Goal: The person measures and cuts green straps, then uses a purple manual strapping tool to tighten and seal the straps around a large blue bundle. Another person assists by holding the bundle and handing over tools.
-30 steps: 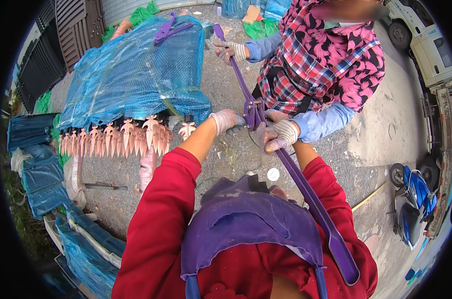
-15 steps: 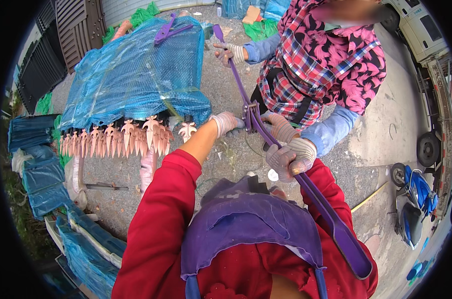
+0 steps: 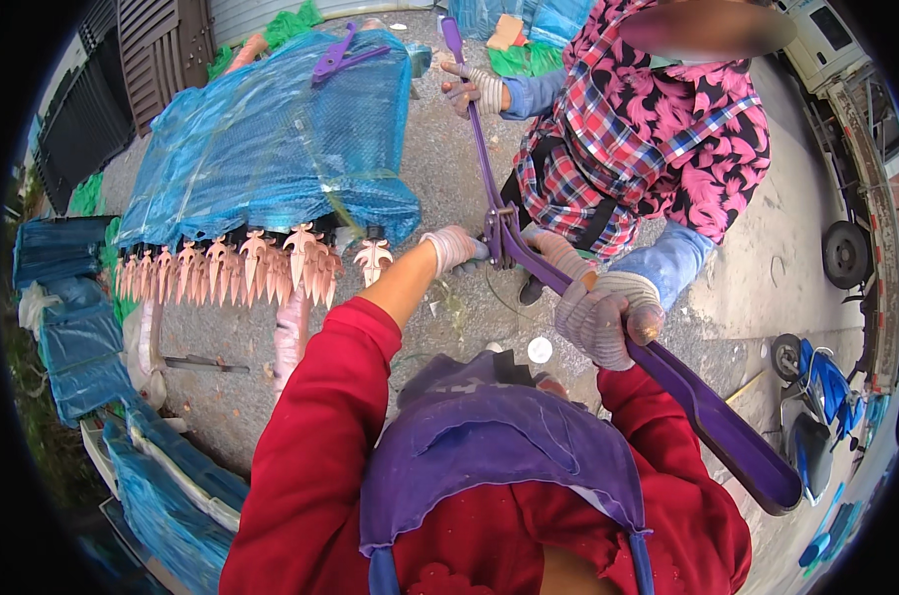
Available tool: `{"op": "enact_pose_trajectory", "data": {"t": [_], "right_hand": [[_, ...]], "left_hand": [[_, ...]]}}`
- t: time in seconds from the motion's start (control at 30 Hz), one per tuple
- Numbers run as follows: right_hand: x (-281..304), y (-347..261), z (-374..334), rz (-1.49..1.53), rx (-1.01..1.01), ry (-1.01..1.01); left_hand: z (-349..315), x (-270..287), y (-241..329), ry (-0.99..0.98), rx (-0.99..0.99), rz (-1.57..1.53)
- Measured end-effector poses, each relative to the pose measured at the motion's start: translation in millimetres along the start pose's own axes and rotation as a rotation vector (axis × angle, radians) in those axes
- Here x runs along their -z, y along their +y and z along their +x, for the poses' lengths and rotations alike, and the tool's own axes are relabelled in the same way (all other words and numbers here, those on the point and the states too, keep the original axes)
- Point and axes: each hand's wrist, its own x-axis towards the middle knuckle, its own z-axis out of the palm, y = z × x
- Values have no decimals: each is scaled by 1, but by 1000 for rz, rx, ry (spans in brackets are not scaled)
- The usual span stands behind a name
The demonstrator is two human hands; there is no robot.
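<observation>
A purple long-handled lever tool, shaped like bolt cutters (image 3: 504, 223), spans the middle, its handles spread wide. My left hand (image 3: 453, 248), in a dirty pale glove, is closed beside its pivot; whatever the fingers hold is too small to make out. On the pivot's other side is my gloved right hand (image 3: 560, 253), its fingers mostly hidden behind the tool and its forearm under a co-worker's glove. The co-worker's one gloved hand (image 3: 476, 91) grips the upper handle, the other gloved hand (image 3: 603, 322) the lower handle, which reaches past my right sleeve.
Left stands a rack draped in blue plastic mesh (image 3: 271, 139), with rows of copper-pink pointed ornaments (image 3: 216, 268) under its edge. A purple V-shaped tool (image 3: 342, 59) lies on top. Blue wrapped bundles (image 3: 82, 347) lie farther left. Right are a scooter (image 3: 816, 416) and a truck (image 3: 846, 253).
The lower handle and the co-worker's hand on it have swung to the right and outward. The upper handle has shifted slightly up and right. My hands stay almost where they were.
</observation>
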Motion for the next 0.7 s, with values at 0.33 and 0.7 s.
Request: {"op": "enact_pose_trajectory", "data": {"t": [0.33, 0.7], "right_hand": [[8, -17, -4, -72, 45, -58], [19, -26, -7, -87, 77, -74]], "left_hand": [[-6, 8, -10, -54, -270, 55], [36, -4, -42, -45, -388, 238]]}}
